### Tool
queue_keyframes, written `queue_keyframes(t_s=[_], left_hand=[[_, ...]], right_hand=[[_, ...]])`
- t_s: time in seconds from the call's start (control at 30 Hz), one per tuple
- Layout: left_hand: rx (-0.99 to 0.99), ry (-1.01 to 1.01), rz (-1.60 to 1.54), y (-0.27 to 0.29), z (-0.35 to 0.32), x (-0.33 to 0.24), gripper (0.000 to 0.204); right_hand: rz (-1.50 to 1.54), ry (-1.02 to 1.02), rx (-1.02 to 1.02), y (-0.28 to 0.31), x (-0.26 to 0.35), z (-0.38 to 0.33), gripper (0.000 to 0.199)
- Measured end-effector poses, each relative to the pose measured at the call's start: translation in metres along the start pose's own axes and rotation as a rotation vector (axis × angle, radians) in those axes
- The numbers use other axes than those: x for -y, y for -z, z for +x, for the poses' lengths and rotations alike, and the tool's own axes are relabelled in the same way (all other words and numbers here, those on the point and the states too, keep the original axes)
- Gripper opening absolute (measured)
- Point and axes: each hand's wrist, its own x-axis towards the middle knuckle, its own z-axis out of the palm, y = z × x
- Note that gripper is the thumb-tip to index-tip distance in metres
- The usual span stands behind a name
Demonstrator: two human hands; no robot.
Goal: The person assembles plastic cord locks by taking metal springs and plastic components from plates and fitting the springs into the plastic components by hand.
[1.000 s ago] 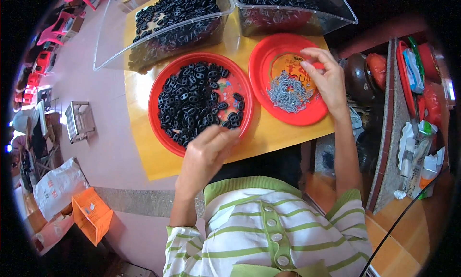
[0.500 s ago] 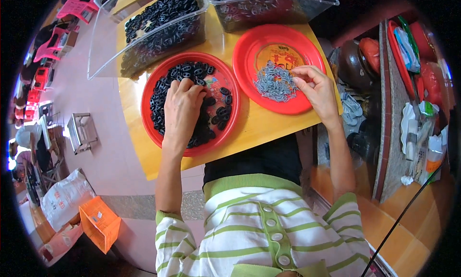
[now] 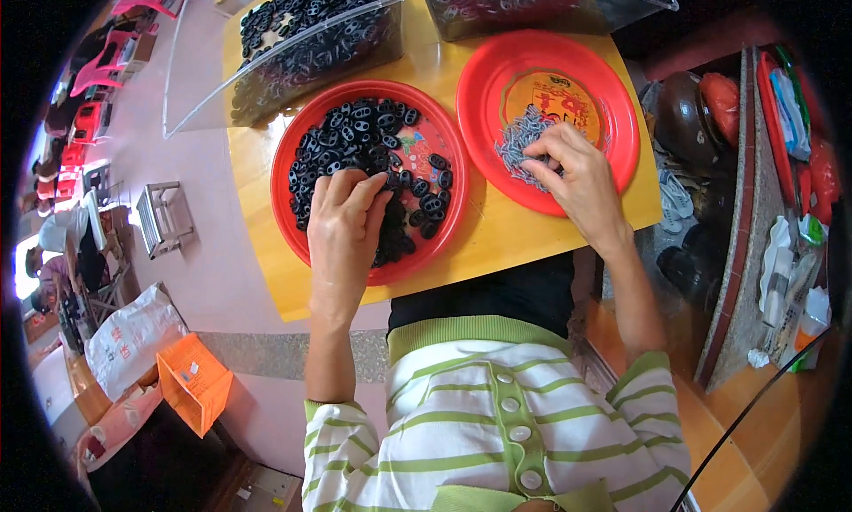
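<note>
The round red bowl (image 3: 430, 132) stands on the yellow table (image 3: 497, 237), with a heap of small black plastic pieces (image 3: 337, 144) covering most of its bottom. The left hand (image 3: 342, 219) is over the bowl, its thumb and fingers drawn close together at the black pieces; whether they grip one, I cannot tell. Just right of the bowl lies a red plate (image 3: 621, 122) with a pile of small grey metal pins (image 3: 515, 144). The right hand (image 3: 577, 179) is over that plate, its fingertips bent in and narrow at the pins; what they hold, if anything, I cannot make out. Behind the bowl stands a clear bin (image 3: 355, 51) of more black pieces, and behind and right of it a second bin (image 3: 541, 11).
</note>
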Motion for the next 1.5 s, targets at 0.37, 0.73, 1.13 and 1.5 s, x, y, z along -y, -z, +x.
queue_keyframes(t_s=[0.37, 0.73, 1.13, 1.5], left_hand=[[0.101, -0.003, 0.150, -0.023, 0.027, 0.005, 0.018], [0.145, -0.039, 0.043, -0.015, 0.037, 0.005, 0.011], [0.005, 0.647, -1.386, -0.027, 0.014, -0.013, 0.018], [0.019, 0.659, -1.771, -0.029, -0.015, -0.018, 0.011]], right_hand=[[0.098, -0.106, -0.088, 0.010, 0.006, 0.003, 0.009], [0.323, -0.206, -0.114, 0.018, 0.007, 0.003, 0.009], [0.533, -0.305, -0.104, 0.007, 0.006, -0.008, 0.010], [0.826, -0.374, -0.053, -0.014, 0.034, -0.022, 0.013]])
